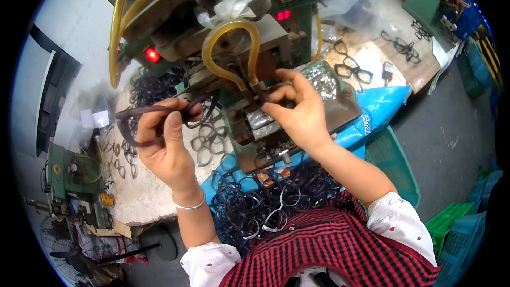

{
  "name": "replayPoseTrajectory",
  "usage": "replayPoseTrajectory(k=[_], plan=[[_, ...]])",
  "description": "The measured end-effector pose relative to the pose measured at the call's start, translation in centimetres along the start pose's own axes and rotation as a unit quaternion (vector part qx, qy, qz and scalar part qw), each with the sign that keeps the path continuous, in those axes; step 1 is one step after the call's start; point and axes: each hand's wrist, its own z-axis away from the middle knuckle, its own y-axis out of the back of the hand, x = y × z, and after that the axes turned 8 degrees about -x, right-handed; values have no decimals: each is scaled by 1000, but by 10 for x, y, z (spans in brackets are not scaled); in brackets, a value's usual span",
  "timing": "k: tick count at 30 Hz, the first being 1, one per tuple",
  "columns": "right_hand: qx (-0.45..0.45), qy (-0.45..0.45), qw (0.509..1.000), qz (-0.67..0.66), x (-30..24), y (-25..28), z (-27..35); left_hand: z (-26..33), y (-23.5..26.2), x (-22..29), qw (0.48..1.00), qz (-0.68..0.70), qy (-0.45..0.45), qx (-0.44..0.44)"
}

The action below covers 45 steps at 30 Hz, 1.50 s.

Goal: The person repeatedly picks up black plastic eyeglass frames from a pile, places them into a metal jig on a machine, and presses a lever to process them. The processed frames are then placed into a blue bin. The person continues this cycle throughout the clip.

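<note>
I am holding a dark glasses frame (159, 122) up in my left hand (167, 143), the grip closing around its rim, just left of the green machine (249, 58). My right hand (300, 111) is pinching a small dark piece (261, 94) at the machine's clamp, fingers narrow around it, below the looping yellow hose (229, 48). A heap of dark frames (265, 202) is lying in my lap area, and more frames (353, 66) are resting on the bench (404, 69) behind.
</note>
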Motion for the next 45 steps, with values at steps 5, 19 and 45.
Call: replayPoseTrajectory(k=[5, 19, 45], plan=[[-17, -29, 999, -23, -1, -2, -3, -2, 1, 0, 1000, 4, 17, 10], [-52, 7, 903, 426, 61, 119, 33, 45, -40, -4, 901, -252, -135, -327], [115, -12, 880, 461, 69, 97, 23, 85, 52, 37, 905, -424, -28, 11]])
